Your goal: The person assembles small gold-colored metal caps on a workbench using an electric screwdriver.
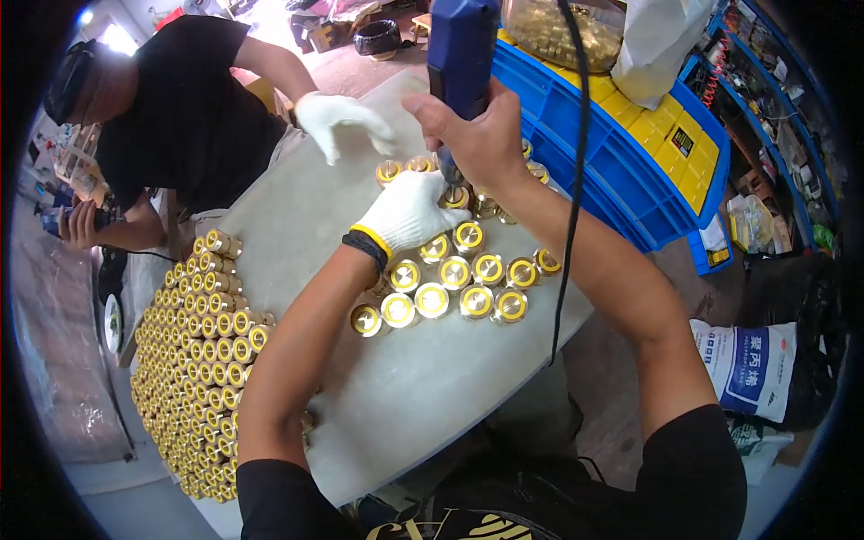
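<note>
My right hand [481,135], bare, grips a dark blue handheld power tool [461,63] held upright. Its narrow tip points down at a brass round piece [456,197] with a yellow ring. My left hand [409,216], in a white knit glove, closes around that piece at the tip and steadies it on the table; its fingertips are partly hidden. Loose brass round pieces [454,272] with yellow rings stand just nearer to me, and several more sit beyond my hands. A black cable [576,180] hangs across my right forearm.
A large packed group of brass pieces [198,360] covers the left of the grey table [396,387]. Across it, a person in black [189,108] wears a white glove [342,121] and holds a dark tool [56,219]. Blue-and-yellow crates [630,171] stand right, with printed sacks [747,369] below.
</note>
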Demonstrator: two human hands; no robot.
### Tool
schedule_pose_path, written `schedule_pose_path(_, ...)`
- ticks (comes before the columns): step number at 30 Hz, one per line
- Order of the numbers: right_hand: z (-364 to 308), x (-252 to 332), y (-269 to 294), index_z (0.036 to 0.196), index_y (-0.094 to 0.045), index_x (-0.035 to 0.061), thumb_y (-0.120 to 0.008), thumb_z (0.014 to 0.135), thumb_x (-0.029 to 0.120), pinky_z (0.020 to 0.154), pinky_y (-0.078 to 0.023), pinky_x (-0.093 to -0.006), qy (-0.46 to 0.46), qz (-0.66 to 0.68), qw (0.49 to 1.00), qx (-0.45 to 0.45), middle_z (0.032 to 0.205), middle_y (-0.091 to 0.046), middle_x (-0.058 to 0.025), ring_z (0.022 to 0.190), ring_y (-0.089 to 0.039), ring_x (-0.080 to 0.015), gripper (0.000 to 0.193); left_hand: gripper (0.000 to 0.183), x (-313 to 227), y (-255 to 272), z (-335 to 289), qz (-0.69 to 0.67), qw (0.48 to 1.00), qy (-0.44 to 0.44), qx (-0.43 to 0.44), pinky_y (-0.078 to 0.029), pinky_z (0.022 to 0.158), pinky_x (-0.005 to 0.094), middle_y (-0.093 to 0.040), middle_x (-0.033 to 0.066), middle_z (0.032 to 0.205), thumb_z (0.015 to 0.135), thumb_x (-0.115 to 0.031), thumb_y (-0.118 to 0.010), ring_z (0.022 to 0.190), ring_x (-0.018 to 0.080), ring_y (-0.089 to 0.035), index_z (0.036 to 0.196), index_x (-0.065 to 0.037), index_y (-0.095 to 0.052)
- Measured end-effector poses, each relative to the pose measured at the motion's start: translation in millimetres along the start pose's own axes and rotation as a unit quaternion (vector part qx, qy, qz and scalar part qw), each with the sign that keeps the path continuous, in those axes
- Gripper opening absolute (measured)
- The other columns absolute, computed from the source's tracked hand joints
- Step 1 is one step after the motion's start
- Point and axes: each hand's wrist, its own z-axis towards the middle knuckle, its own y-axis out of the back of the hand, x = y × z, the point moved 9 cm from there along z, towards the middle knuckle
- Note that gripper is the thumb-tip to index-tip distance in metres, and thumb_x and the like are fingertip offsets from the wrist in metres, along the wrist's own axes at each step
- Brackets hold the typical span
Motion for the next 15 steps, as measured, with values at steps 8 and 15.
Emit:
schedule_pose_path(8, -3, -2, 1, 0.084, -0.064, 0.0047, -0.081, 0.084, 0.021, 0.052, -0.047, -0.0231, -0.011, 0.03, 0.999, 0.002, 0.066, -0.064, -0.0014, 0.054, -0.059, -0.0069, 0.023, 0.042, -6, 3, 3, -0.016, 1.0, -0.014, 0.014, -0.054, 0.073, 0.0458, -0.069, 0.0245, 0.083, 0.081, -0.036, -0.078, 0.08, 0.0392, -0.069, 0.091, 0.004, -0.068)
schedule_pose_path(15, -7, -5, 5, 0.082, -0.064, 0.0046, -0.08, 0.085, 0.02, 0.052, -0.046, -0.0232, -0.033, 0.005, 0.999, -0.038, 0.066, -0.065, -0.0017, 0.055, -0.059, -0.0067, 0.022, 0.043, 2, -9, 6, 0.03, 0.998, -0.009, 0.048, -0.054, 0.082, 0.0437, -0.071, 0.0227, 0.101, 0.085, -0.03, -0.076, 0.092, 0.0364, -0.069, 0.112, 0.002, -0.067)
